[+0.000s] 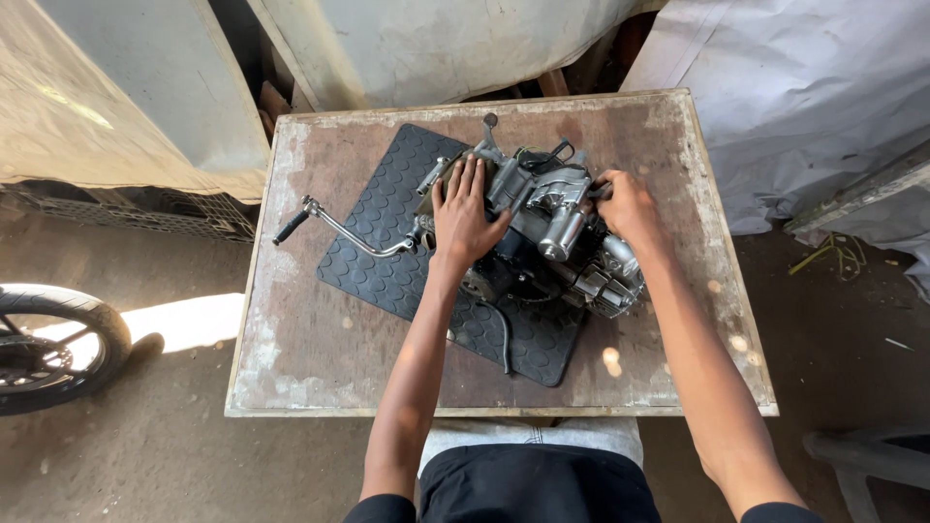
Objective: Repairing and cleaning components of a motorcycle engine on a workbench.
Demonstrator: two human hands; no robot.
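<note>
Motorcycle engine [542,237]: set on black rubber mat [387,261], mid-worktop [310,358]. Left hand [465,208] is laid flat on its casing, fingers spread. Right hand [628,205] is closed around its right edge. Kick-starter lever [334,225] is extended leftward.

A small motorcycle engine [542,232], grey metal streaked with dark grime, sits on a black studded rubber mat [387,261] laid at an angle across a worn wooden table [320,378]. Its bright cylindrical starter motor [564,232] lies on top, pointing toward the viewer, while the finned cylinder end [610,286] faces the right front. A chrome kick-start lever [334,225] (black rubber at its tip) juts out to the left, past the mat's edge. A black cable [504,334] trails from the underside toward the table's front. Dark wiring loops at the far top
</note>
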